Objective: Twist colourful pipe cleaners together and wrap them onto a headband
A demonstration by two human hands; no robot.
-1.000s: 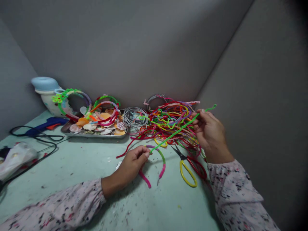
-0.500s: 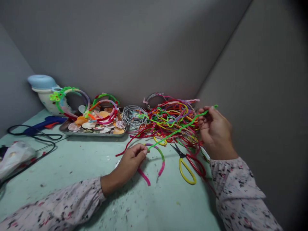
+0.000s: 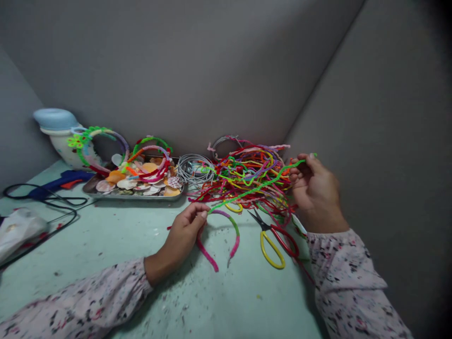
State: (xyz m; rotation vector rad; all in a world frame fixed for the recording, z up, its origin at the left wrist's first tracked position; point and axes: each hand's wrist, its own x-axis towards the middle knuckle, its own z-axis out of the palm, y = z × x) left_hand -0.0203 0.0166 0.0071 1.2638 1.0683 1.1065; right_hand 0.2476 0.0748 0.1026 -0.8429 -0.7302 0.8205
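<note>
A bright green pipe cleaner (image 3: 259, 186) stretches between my two hands, slightly slack. My left hand (image 3: 182, 234) pinches its lower end against the top of a headband (image 3: 235, 230) wrapped in pink, green and purple. The fingers hide part of the band; its two ends point down toward the table. My right hand (image 3: 315, 190), raised at the right, pinches the other end of the green strand between thumb and forefinger, and a short tip sticks out above. Scissors (image 3: 265, 229) with yellow and red handles lie slightly open below the strand.
Tangled colourful pipe cleaners (image 3: 254, 169) lie behind the strand, beside coiled grey wire (image 3: 195, 169). A metal tray (image 3: 141, 197) holds shells and wrapped headbands (image 3: 155, 165). Farther left are a blue glue gun (image 3: 60, 182), its black cable, a white bottle (image 3: 67, 146) and a plastic bag (image 3: 23, 230).
My left hand has moved slightly up and left with its end of the green strand. My right hand has barely moved. The whole view has shifted a little.
</note>
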